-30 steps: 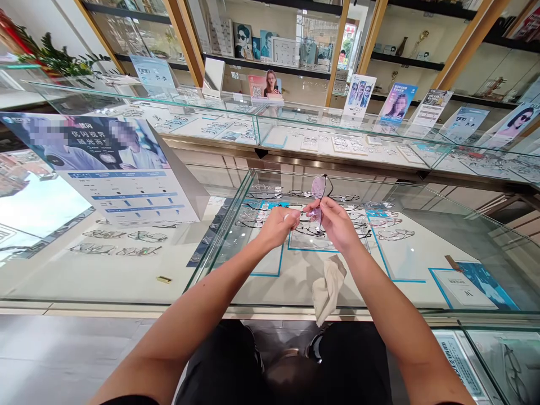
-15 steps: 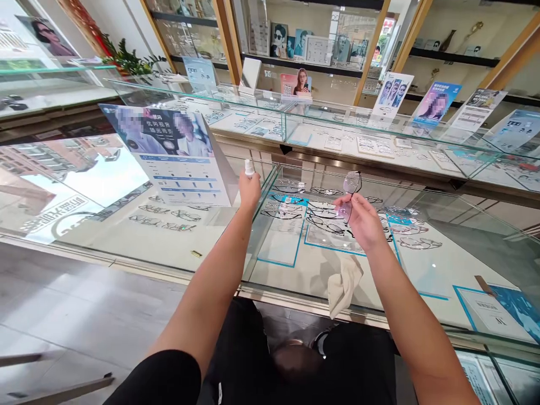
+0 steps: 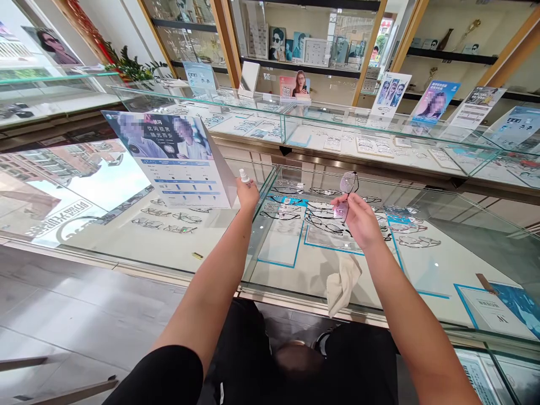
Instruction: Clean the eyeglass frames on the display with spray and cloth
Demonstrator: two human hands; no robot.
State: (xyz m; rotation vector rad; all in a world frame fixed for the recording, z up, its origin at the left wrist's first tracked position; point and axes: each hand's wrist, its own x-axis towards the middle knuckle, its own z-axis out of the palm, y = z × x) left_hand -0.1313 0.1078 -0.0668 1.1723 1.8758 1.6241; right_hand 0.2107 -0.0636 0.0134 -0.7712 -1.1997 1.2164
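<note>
My left hand (image 3: 247,194) is closed around a small white spray bottle (image 3: 243,175), just right of the folded display card (image 3: 181,169); only the bottle's top shows above my fingers. Over the glass case, my right hand (image 3: 360,222) pinches a pair of glasses (image 3: 349,183) near its middle. The glasses are held on end, one lens above the other, and the lower lens looks speckled with drops. A crumpled beige cloth (image 3: 343,286) lies on the glass top by the front edge, below my right hand.
Beneath the glass top (image 3: 274,275) several glasses frames (image 3: 324,225) lie in rows. A small gold-coloured piece (image 3: 197,256) sits to the left. Beyond stands another glass display case (image 3: 295,121) with upright cards (image 3: 390,98) on top.
My left hand has moved slightly left and down with the spray bottle. My right hand and the glasses have shifted a little left. The cloth stays where it was.
</note>
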